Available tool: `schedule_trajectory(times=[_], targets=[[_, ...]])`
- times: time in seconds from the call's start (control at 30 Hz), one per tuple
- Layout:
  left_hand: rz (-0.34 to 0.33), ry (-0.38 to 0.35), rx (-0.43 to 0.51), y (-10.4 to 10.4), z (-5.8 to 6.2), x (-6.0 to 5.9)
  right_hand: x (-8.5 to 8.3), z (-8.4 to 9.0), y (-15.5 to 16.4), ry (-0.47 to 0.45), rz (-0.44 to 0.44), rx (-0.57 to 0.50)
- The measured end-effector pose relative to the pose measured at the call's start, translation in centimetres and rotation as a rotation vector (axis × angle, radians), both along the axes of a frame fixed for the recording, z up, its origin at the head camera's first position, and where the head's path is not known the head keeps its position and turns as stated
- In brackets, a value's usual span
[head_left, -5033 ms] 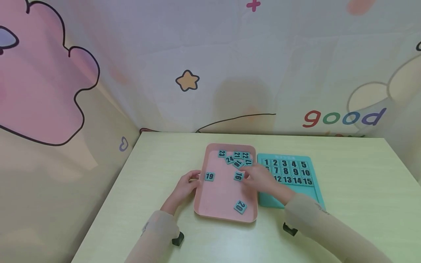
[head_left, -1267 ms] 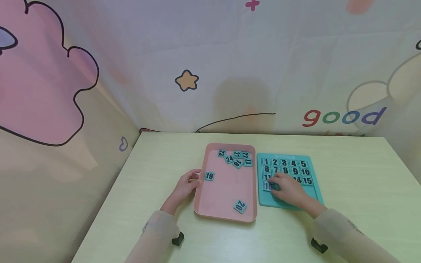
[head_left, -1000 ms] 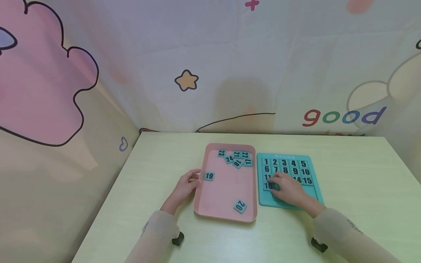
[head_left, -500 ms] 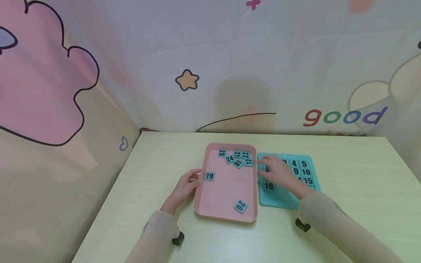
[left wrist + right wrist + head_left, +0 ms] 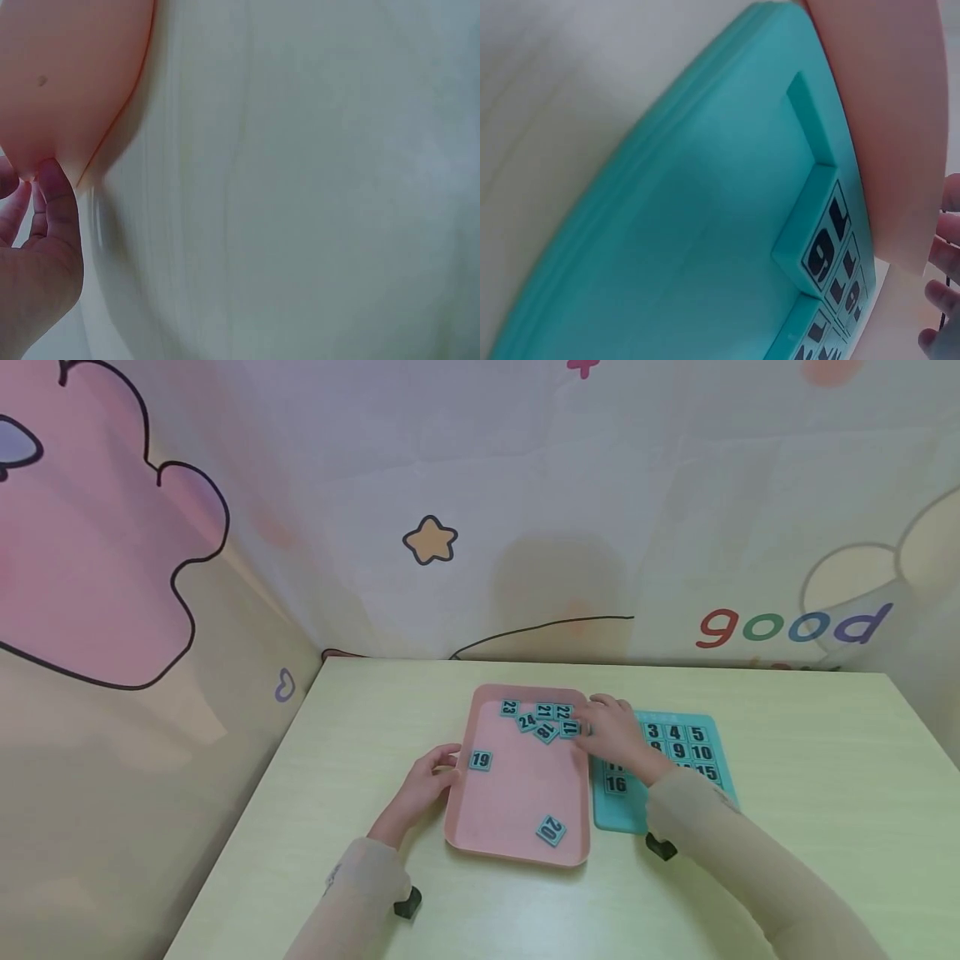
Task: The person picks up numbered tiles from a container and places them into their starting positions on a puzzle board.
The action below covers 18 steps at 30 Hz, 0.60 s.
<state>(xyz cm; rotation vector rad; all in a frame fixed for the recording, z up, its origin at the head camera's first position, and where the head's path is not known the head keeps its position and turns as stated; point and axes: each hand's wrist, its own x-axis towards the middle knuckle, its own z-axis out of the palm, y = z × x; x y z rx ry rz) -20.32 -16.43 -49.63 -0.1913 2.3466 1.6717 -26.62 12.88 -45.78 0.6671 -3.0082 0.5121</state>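
My left hand [image 5: 420, 785] holds the left rim of a pink tray [image 5: 498, 814], its thumb and fingertips meeting at the edge in the left wrist view. Number tiles lie in the tray: a bunch at the far end, tile 19 [image 5: 481, 760] on the left and tile 20 [image 5: 551, 830] near the front right. Over the tray's right rim reaches my right hand [image 5: 617, 735], fingertips right at tile 17 [image 5: 569, 728]. To the right is a turquoise number board [image 5: 618, 814], partly hidden by that hand and sleeve. Tile 16 [image 5: 827, 238] sits in its slot at the start of the fourth row.
Both the tray and the board rest on a pale wooden table [image 5: 810, 777], close side by side. Behind the table hangs a printed cloth [image 5: 480, 593] with a star and the word "good".
Tile 16 has gone from the tray to the board, placed by my right hand. That hand has since moved left and away, back over the tray. My left hand stays at the rim.
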Motion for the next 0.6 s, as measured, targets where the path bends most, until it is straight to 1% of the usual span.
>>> schedule_trajectory(times=[0.13,0.23,0.33,0.43,0.6], targets=[[-0.007,0.001,-0.003,0.0,0.0,0.0,-0.5,-0.1,-0.5,-0.036,-0.003,0.059],[-0.016,0.004,0.000,0.0,0.1,0.0,-0.5,-0.1,-0.9,-0.051,-0.006,0.098],[-0.012,-0.001,0.002,0.0,0.2,-0.1,-0.6,-0.1,-1.2,-0.073,-0.011,0.133],[-0.009,0.008,-0.004,0.1,0.3,0.0,-0.9,-0.2,-1.3,-0.112,-0.019,0.148],[-0.003,0.012,-0.014,0.1,0.2,0.1,-1.0,-0.7,-1.6,-0.140,-0.034,0.156]])
